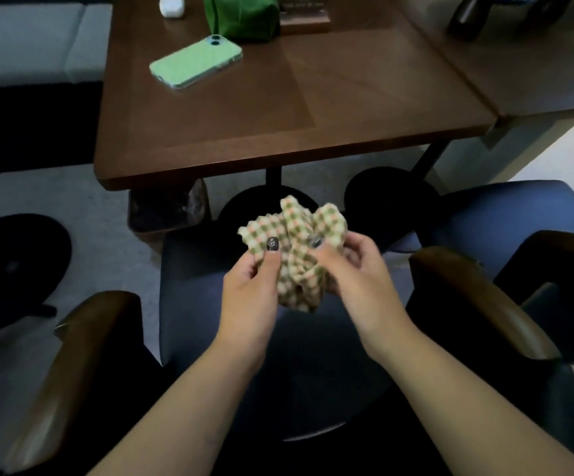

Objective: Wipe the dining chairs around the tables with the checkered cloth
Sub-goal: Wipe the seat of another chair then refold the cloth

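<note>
Hidden, cropped and blurred parts of the view

At the top edge of the frame, the white case (171,5), the green pouch (242,15) and the wooden stand (304,15) on the brown table (278,125) are cut off, and what the stand carries cannot be told. In the upper right corner a dark object (469,18) is cropped and unclear. The checkered cloth (295,249) hides the fingertips of the left hand (251,293) and part of the right hand (364,269), which is motion-blurred. Both forearms run out at the bottom edge. The chair seat (192,286) below is dark, its back lost in shadow. Under the table, the contents of the lined bin (167,207) cannot be told.
</note>
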